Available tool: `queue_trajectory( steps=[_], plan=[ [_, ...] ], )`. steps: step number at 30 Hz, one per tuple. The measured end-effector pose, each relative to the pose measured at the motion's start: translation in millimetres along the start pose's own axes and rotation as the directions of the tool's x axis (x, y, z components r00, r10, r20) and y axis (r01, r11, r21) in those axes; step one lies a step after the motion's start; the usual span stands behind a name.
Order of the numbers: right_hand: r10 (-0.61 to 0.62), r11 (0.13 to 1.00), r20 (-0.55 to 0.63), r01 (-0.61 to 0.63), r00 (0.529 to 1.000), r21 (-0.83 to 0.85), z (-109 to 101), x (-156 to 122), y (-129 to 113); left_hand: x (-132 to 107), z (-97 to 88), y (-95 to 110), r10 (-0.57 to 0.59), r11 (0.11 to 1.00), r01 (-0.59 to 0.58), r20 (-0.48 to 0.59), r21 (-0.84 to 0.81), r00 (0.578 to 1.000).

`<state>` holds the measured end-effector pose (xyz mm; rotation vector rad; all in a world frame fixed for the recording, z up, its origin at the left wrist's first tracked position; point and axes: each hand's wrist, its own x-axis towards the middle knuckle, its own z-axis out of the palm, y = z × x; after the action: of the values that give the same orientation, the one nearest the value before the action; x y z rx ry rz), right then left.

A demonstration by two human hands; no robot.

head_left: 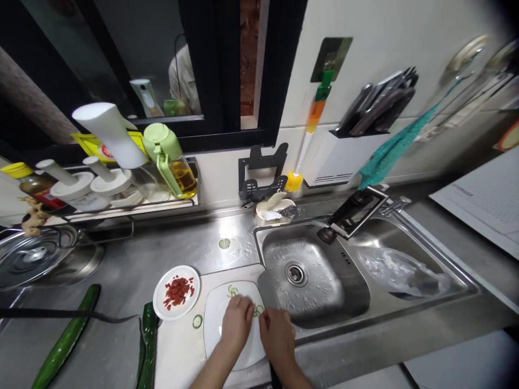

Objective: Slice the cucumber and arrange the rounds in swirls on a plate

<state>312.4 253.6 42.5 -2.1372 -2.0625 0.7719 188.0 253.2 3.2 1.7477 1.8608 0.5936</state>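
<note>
My left hand [237, 322] and my right hand [278, 333] are over a white square plate [213, 319], fingers closed and fingertips close together. Between the fingertips is a thin, curled cucumber slice [258, 310], pale with a green edge, at the plate's right side. Another curled cucumber slice [232, 291] lies near the plate's far edge. The plate rests on a pale cutting board [178, 346], where a round cucumber piece [197, 321] sits to its left. Under my right wrist a dark narrow thing [275, 376] shows; most of it is hidden.
A round plate of red dried berries [177, 292] stands left of the square plate. Cucumbers [68, 337] lie farther left. At right is a steel sink [316, 286] with a faucet [348, 213] and a plastic bag [401, 270]. A knife rack [344, 156] hangs on the wall.
</note>
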Motion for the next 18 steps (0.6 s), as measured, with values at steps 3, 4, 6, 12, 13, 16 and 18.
queue_trajectory(
  steps=[3,4,6,12,13,16,18],
  plan=[
    [-0.012,0.998,-0.015,0.011,1.0,-0.054,1.4,0.0,-0.5,0.3,0.1,1.8,-0.012,1.0,0.012,-0.001,0.02,1.0],
    [-0.018,0.997,-0.019,0.017,1.0,-0.072,2.0,0.0,-0.6,0.3,-0.1,2.5,-0.014,1.0,0.014,-0.002,0.027,1.0],
    [-0.033,0.994,-0.028,0.03,0.999,-0.105,3.4,0.0,-1.1,0.2,-0.8,4.1,-0.014,0.999,0.014,-0.002,0.04,1.0],
    [-0.066,0.982,-0.08,0.051,0.995,-0.183,6.3,-1.4,-4.3,-0.4,-2.6,7.8,-0.01,0.998,0.011,-0.009,0.068,1.0],
    [-0.071,0.98,-0.085,0.053,0.994,-0.192,6.4,-1.5,-5.0,-0.6,-2.4,7.9,-0.008,0.997,0.009,-0.013,0.071,1.0],
    [-0.069,0.978,-0.098,0.048,0.993,-0.202,6.1,-1.2,-6.8,-0.8,-1.1,7.3,-0.003,0.996,0.005,-0.026,0.085,1.0],
    [-0.053,0.98,-0.107,0.031,0.993,-0.197,5.7,-0.9,-7.4,-0.8,-0.2,6.8,-0.004,0.996,0.007,-0.029,0.09,1.0]
  ],
)
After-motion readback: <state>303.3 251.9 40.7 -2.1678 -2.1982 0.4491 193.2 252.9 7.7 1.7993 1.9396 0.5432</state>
